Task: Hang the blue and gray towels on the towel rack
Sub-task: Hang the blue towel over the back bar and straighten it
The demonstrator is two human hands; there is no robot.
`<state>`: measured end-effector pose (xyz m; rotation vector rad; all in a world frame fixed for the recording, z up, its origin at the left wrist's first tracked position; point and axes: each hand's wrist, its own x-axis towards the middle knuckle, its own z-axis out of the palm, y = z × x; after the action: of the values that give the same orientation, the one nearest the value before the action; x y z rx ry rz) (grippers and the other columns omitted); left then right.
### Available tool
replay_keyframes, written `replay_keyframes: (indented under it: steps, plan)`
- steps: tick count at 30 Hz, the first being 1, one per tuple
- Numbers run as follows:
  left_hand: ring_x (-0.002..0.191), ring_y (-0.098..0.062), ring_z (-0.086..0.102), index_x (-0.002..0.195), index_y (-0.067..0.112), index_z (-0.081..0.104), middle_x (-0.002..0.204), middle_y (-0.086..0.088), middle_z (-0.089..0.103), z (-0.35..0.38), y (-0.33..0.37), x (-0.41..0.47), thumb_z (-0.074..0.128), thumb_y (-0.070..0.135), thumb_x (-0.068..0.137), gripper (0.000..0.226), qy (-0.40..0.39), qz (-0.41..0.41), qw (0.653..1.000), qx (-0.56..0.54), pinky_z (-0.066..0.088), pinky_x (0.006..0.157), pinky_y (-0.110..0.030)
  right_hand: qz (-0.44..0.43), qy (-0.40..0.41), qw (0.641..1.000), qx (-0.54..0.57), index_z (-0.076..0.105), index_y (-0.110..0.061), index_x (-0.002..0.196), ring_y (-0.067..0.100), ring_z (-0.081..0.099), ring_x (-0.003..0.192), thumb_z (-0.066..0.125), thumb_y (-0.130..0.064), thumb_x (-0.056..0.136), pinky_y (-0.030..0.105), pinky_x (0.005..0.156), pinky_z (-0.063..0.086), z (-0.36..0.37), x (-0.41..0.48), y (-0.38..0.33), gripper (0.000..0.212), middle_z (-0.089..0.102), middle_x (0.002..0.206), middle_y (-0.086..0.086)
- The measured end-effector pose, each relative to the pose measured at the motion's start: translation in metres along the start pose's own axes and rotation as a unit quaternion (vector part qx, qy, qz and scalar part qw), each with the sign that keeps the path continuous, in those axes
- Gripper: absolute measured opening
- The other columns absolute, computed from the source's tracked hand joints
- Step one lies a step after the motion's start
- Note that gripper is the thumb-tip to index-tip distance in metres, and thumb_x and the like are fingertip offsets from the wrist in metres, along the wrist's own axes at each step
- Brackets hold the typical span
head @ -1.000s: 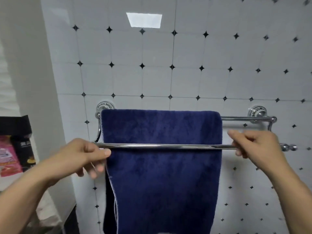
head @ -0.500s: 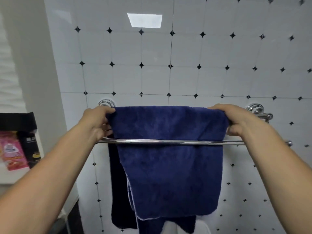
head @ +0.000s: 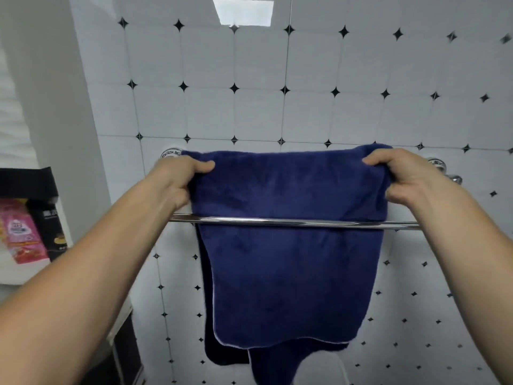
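A dark blue towel (head: pixel 288 262) drapes over the back bar of the chrome towel rack (head: pixel 299 223), hanging down behind the front bar. My left hand (head: pixel 177 179) pinches the towel's top left corner, thumb on top. At the top right corner my right hand (head: pixel 402 176) grips the fold the same way. The towel's front flap ends in a pale hem low down, with a longer layer behind it. No gray towel is in view.
The rack is fixed to a white tiled wall with small black diamonds; its round mounts (head: pixel 170 153) sit at both ends. On the left a ledge holds a black box (head: pixel 41 190) and a pink packet (head: pixel 23 234). A white object (head: pixel 330 368) sits below the towel.
Both hands rose from the front bar to the towel's top corners and now grip them. The towel's front flap has been drawn up, so its lower hem shows.
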<state>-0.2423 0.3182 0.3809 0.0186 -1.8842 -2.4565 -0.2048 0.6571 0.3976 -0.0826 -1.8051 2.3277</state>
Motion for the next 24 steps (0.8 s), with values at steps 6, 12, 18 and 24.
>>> replay_keyframes:
  steps: [6,12,18,24]
  plan:
    - [0.083,-0.021,0.071,0.113,0.001,0.064,0.11,-0.015,0.069,-0.006,0.019,0.004,0.06,-0.008,0.086,0.028,-0.037,0.038,0.998,-0.027,0.06,0.058,-0.028,-0.049,0.03,0.998,-0.022,0.069,0.003,0.105,0.024,0.075,0.079,0.074,0.005,0.063,0.03,0.058,0.059,-0.021,-0.005,0.003,0.042,0.077,0.087,0.014]
    - [0.096,-0.026,0.073,0.094,0.007,0.078,0.116,-0.018,0.071,-0.029,-0.009,0.009,0.064,0.002,0.086,0.017,-0.101,-0.007,0.994,0.029,0.062,0.072,-0.038,-0.145,0.165,0.927,-0.303,0.065,-0.02,0.108,0.017,0.067,0.08,0.084,-0.034,0.069,0.024,0.059,0.051,-0.039,-0.001,0.014,0.046,0.067,0.088,-0.003]
    - [0.099,-0.034,0.072,0.1,0.003,0.077,0.111,-0.018,0.073,-0.025,-0.011,0.021,0.051,0.038,0.093,0.044,-0.128,-0.094,0.986,-0.049,0.061,0.071,-0.048,-0.258,0.072,0.685,-0.678,0.069,-0.032,0.093,0.027,0.06,0.097,0.073,-0.024,0.078,0.039,0.083,0.047,-0.024,0.013,0.008,0.017,0.064,0.097,-0.003]
    - [0.079,-0.021,0.076,0.1,0.003,0.068,0.089,-0.011,0.078,-0.016,-0.011,0.019,0.059,0.019,0.094,0.02,-0.114,-0.068,0.99,-0.045,0.061,0.057,-0.034,-0.211,0.083,0.659,-0.717,0.063,-0.035,0.079,0.017,0.059,0.079,0.063,-0.022,0.084,0.032,0.069,0.04,-0.025,0.016,-0.014,0.014,0.069,0.09,-0.011]
